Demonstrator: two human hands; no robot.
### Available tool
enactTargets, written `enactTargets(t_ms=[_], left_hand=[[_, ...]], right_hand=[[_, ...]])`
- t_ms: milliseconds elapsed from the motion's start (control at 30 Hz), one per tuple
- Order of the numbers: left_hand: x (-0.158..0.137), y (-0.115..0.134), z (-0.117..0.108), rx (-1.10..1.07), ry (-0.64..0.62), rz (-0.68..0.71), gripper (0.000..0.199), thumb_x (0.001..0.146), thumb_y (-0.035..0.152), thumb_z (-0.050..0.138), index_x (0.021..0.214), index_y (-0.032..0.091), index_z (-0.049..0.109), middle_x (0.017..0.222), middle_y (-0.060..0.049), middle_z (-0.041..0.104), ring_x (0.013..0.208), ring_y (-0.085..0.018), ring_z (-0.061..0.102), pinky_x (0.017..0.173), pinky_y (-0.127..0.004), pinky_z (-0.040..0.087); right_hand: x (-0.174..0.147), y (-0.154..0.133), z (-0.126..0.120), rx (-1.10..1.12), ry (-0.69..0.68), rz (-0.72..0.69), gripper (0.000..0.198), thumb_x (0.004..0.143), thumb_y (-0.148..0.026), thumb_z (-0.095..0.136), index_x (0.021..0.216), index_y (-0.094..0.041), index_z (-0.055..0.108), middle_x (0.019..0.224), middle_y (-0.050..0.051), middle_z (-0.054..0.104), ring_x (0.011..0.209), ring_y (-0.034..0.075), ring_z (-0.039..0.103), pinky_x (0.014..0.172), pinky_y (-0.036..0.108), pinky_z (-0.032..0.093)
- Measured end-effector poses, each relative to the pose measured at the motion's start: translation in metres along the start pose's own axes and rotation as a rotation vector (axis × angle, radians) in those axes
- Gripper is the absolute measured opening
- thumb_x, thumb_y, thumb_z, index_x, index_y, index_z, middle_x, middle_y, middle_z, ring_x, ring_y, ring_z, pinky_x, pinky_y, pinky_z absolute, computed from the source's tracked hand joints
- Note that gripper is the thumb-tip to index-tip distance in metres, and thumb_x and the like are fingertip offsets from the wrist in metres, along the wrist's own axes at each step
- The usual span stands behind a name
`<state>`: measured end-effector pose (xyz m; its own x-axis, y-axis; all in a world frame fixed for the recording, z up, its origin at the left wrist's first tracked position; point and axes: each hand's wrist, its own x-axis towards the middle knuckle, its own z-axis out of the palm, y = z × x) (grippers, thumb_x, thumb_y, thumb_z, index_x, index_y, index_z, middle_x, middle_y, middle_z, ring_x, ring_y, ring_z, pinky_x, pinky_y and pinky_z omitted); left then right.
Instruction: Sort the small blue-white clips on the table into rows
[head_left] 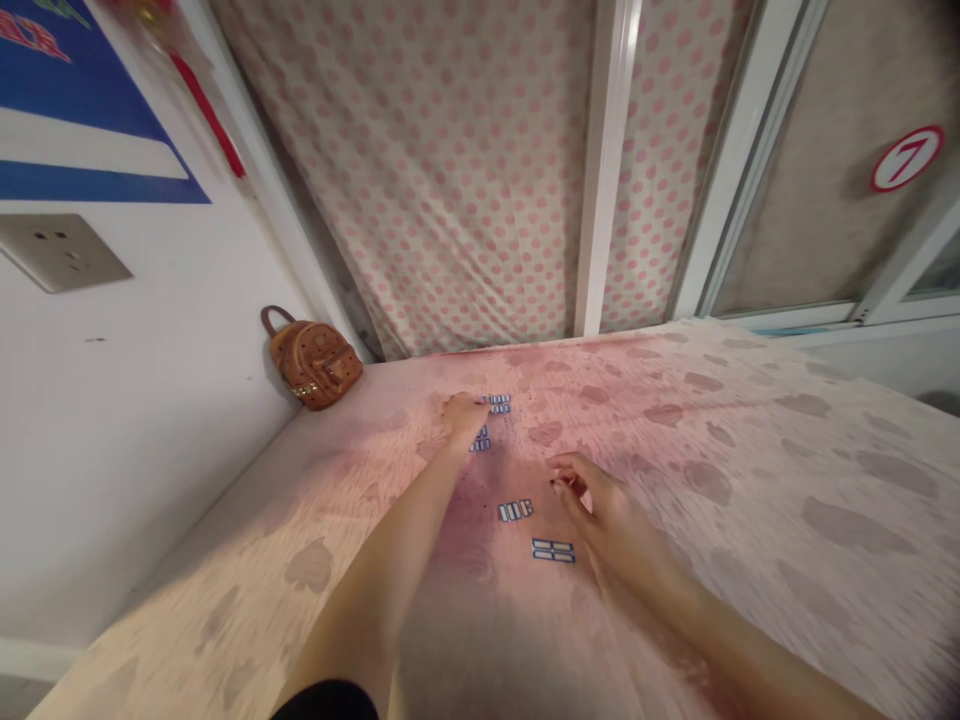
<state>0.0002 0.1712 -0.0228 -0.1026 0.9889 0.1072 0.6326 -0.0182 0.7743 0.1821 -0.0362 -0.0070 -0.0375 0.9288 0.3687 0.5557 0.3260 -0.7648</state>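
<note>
Two tile groups [546, 531] beside right hand [600, 510]

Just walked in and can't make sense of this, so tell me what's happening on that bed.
A person reaches both bare arms over a pink patterned sheet. The left hand rests palm down on small blue-and-white tiles at the far side. The right hand hovers with fingers curled, nearer the camera; whether it holds anything cannot be told. Two more tile groups lie loose just beside it. A small brown backpack leans against the wall in the corner.
</note>
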Motion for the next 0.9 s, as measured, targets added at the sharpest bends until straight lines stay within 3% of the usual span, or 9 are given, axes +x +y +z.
enactTargets(t_ms=[200, 367, 467, 567, 900], left_hand=[[-0.016, 0.000, -0.028, 0.032, 0.046, -0.016, 0.009, 0.078, 0.025, 0.071, 0.083, 0.020, 0.077, 0.090, -0.008, 0.077, 0.094, -0.025, 0.070, 0.073, -0.027, 0.048], [-0.066, -0.005, -0.052, -0.062, -0.065, 0.081, 0.014, 0.082, 0.026, 0.067, 0.084, 0.017, 0.077, 0.080, -0.004, 0.075, 0.077, -0.020, 0.069, 0.067, -0.025, 0.047], [-0.102, -0.011, -0.050, -0.142, -0.135, 0.156, 0.012, 0.080, 0.024, 0.067, 0.079, 0.017, 0.076, 0.074, -0.003, 0.073, 0.070, -0.018, 0.065, 0.063, -0.025, 0.045], [-0.125, -0.017, -0.040, -0.125, -0.116, 0.214, 0.013, 0.081, 0.024, 0.065, 0.076, 0.019, 0.075, 0.074, -0.002, 0.071, 0.069, -0.017, 0.064, 0.063, -0.027, 0.044], [-0.146, -0.018, -0.041, -0.060, -0.064, 0.249, 0.013, 0.085, 0.023, 0.062, 0.081, 0.020, 0.074, 0.081, -0.003, 0.073, 0.072, -0.018, 0.065, 0.070, -0.028, 0.046]], right_hand=[[0.001, 0.001, 0.000, -0.003, 0.027, 0.008, 0.021, 0.092, -0.030, 0.046, 0.104, -0.024, 0.061, 0.091, 0.006, 0.073, 0.078, 0.023, 0.069, 0.069, 0.036, 0.052], [0.000, 0.000, 0.003, 0.031, 0.030, -0.015, 0.022, 0.092, -0.031, 0.045, 0.105, -0.024, 0.062, 0.092, 0.006, 0.073, 0.079, 0.023, 0.068, 0.070, 0.035, 0.051], [-0.001, -0.002, 0.003, 0.051, 0.008, -0.003, 0.023, 0.092, -0.033, 0.045, 0.104, -0.024, 0.063, 0.093, 0.007, 0.073, 0.081, 0.023, 0.068, 0.071, 0.035, 0.050], [-0.001, -0.003, 0.003, 0.062, -0.020, 0.023, 0.022, 0.093, -0.034, 0.045, 0.101, -0.024, 0.063, 0.094, 0.007, 0.073, 0.083, 0.023, 0.068, 0.071, 0.035, 0.050], [0.000, -0.003, 0.001, 0.037, -0.014, 0.099, 0.023, 0.092, -0.038, 0.046, 0.094, -0.023, 0.064, 0.089, 0.006, 0.073, 0.080, 0.024, 0.068, 0.069, 0.034, 0.048]])
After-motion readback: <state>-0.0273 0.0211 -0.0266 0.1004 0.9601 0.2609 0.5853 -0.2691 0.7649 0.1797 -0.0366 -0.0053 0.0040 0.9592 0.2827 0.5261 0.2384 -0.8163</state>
